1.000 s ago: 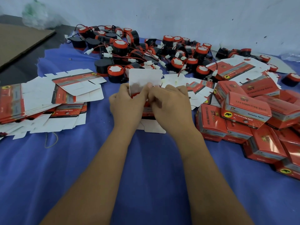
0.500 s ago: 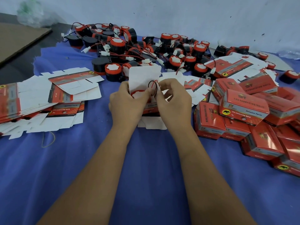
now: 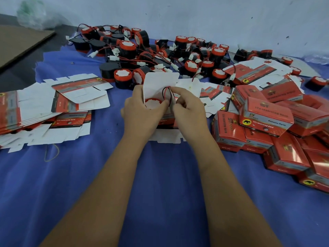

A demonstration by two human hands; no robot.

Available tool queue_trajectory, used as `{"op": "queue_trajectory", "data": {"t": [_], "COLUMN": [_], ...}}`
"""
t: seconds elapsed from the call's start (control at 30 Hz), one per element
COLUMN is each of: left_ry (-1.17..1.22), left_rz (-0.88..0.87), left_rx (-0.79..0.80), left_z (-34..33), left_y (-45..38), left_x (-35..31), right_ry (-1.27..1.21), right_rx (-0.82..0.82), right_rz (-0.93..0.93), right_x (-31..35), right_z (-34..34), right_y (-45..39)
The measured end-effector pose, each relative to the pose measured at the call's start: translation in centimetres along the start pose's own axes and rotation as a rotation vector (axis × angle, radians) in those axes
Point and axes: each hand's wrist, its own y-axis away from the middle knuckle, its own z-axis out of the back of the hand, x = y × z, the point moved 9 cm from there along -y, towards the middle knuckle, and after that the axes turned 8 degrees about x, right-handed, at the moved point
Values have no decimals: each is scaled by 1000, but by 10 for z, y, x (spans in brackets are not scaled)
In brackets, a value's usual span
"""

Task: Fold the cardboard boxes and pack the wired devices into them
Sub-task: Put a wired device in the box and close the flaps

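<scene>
**Wired device goes into an open carton**

A person's 2 bare hands meet at the middle of a blue-covered surface (image 3: 160, 202) over a half-built cardboard box (image 3: 161, 82), its white lid flap standing up on the far side. The left hand (image 3: 142, 111) curls round the box's left wall, thumb laid against the red-rimmed wired device (image 3: 153, 102) seated inside. The right hand (image 3: 188, 107) pinches the device's looped red and black wire (image 3: 166, 94) between thumb and forefinger at the box mouth, the other fingers curled. A pile of loose devices (image 3: 160, 54), black with red caps and white plugs, lies on the far side. Unfolded flat cartons (image 3: 53, 107) are stacked at the left, and closed red boxes (image 3: 267, 122) are heaped at the right. A rubber band (image 3: 51, 154) lies near the flat cartons.
</scene>
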Motion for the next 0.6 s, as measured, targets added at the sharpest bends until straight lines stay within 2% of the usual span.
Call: {"op": "queue_trajectory", "data": {"t": [0.13, 0.27, 0.4, 0.6], "left_ry": [39, 35, 49, 26], "left_rz": [27, 43, 80, 84], "left_rx": [21, 47, 55, 112], "left_z": [-2, -4, -6, -12], "left_y": [0, -1, -2, -2], "left_x": [1, 5, 11, 10], "right_ry": [-34, -5, 8, -111], "right_rx": [-43, -69, -57, 0], "right_rz": [44, 6, -26, -30], "right_x": [3, -3, -7, -7], "right_z": [-1, 0, 2, -4], "right_y": [1, -4, -6, -6]}}
